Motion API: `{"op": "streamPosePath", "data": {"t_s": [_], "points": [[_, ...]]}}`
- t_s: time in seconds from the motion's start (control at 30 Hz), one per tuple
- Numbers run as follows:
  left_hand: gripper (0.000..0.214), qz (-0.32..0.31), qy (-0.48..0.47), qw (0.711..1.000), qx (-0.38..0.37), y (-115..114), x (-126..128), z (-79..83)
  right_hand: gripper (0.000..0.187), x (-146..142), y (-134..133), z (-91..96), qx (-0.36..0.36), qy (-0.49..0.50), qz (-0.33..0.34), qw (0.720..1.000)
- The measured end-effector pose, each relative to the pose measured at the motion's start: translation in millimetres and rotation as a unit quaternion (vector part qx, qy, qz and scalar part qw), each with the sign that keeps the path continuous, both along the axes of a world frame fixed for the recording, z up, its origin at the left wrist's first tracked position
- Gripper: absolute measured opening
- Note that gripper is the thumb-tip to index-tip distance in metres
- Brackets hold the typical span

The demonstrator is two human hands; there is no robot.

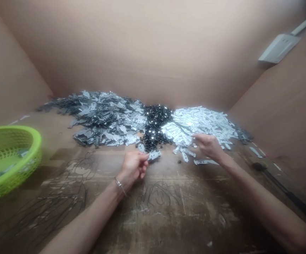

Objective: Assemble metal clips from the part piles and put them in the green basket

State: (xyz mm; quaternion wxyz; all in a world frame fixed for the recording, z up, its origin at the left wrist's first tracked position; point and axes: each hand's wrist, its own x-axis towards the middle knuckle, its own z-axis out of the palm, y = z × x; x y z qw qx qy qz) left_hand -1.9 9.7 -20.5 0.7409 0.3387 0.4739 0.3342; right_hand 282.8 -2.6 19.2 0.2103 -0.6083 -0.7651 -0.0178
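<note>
My left hand (pixel 133 166) is closed in a pinch on a small flat grey metal plate (pixel 154 155), held just above the worn wooden table (pixel 153 211). A thin bracelet sits on that wrist. My right hand (pixel 208 145) reaches into the near edge of a pile of bright narrow metal strips (pixel 200 123), fingers curled down among them; what they grip is hidden. Between the hands lies a heap of small black parts (pixel 155 123). A wide pile of grey flat plates (pixel 105 118) spreads to the left.
A green plastic basket (pixel 23 155) with some parts inside stands at the left edge. Cardboard walls enclose the table at the back and sides. A dark rod-like tool (pixel 280 183) lies at the right. A white electrical box (pixel 278 47) hangs on the right wall.
</note>
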Motion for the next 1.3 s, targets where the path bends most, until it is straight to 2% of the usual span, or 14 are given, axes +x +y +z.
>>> {"op": "streamPosePath", "data": {"t_s": [0.1, 0.23, 0.3, 0.4, 0.5, 0.67, 0.77, 0.93, 1.07, 1.2, 1.3], "points": [[0.014, 0.001, 0.0, 1.0, -0.006, 0, 1, 2.6, 0.016, 0, -2, 16.2, -0.052, 0.143, -0.052, 0.987], [0.013, -0.005, -0.01, 1.0, -0.011, -1, 2, 3.1, 0.015, -10, -8, 29.8, -0.153, 0.331, -0.126, 0.923], [0.013, -0.008, -0.013, 1.0, -0.014, -1, 2, 2.6, 0.02, -16, -10, 30.0, -0.192, 0.382, -0.112, 0.897], [0.013, -0.005, -0.01, 1.0, -0.017, -1, 2, 2.9, 0.02, -29, -12, 25.2, -0.253, 0.396, -0.072, 0.88], [0.014, -0.002, 0.0, 1.0, -0.02, -1, 2, 4.5, 0.013, -41, -13, 18.8, -0.283, 0.359, -0.048, 0.888], [0.013, -0.008, 0.001, 1.0, -0.013, -1, 2, 4.4, 0.013, -49, -15, 12.4, -0.211, 0.182, 0.003, 0.96], [0.012, -0.013, 0.0, 1.0, -0.012, -2, 2, 5.4, 0.014, -50, -16, 13.6, -0.228, 0.175, 0.0, 0.958], [0.012, -0.017, 0.017, 0.999, -0.034, -3, 3, 11.0, 0.015, -56, -18, 16.2, -0.306, 0.296, -0.052, 0.903], [0.014, -0.024, 0.018, 0.999, -0.037, 0, 2, 7.6, 0.012, -55, -18, 12.1, -0.344, 0.373, -0.081, 0.858], [0.015, -0.036, 0.02, 0.998, -0.041, 1, 0, 1.5, 0.012, -52, -13, 7.5, -0.332, 0.516, -0.072, 0.786], [0.015, -0.042, 0.022, 0.998, -0.04, 1, 0, -0.7, 0.013, -61, -9, 7.6, -0.338, 0.572, -0.055, 0.745]]}}
